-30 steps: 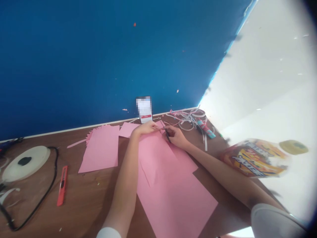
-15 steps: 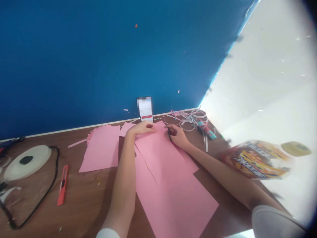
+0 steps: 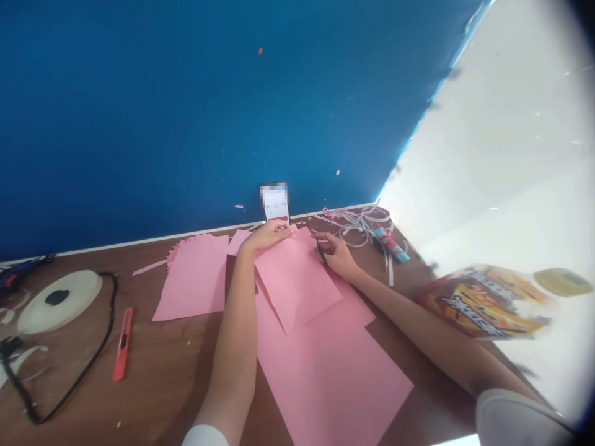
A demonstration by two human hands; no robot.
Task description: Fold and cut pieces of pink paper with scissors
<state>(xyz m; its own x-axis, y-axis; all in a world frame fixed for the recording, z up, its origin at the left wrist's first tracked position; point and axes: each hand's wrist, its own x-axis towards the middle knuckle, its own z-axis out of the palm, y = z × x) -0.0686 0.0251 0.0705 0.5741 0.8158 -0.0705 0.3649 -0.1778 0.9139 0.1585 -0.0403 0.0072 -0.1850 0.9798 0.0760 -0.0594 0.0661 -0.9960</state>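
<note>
My left hand pinches the far edge of a pink paper sheet, fingers closed and wrist bent. The sheet's near end is lifted off the other pink sheets beneath it. On the sheet's right side, my right hand is closed around a slim dark tool. Its tip points away toward the wall, close to the paper's far edge; its exact kind is too small to make out. A phone leans on the wall just beyond my left hand.
More pink sheets with fringed edges lie left. A red box cutter, a white disc and a black cord are farther left. Curled strips, a teal-and-red tube and a labelled bottle are right.
The held pink sheet's near end has lifted and swung up into view above the lower sheets. Both hands stay near the far edge; the tool has shifted slightly.
</note>
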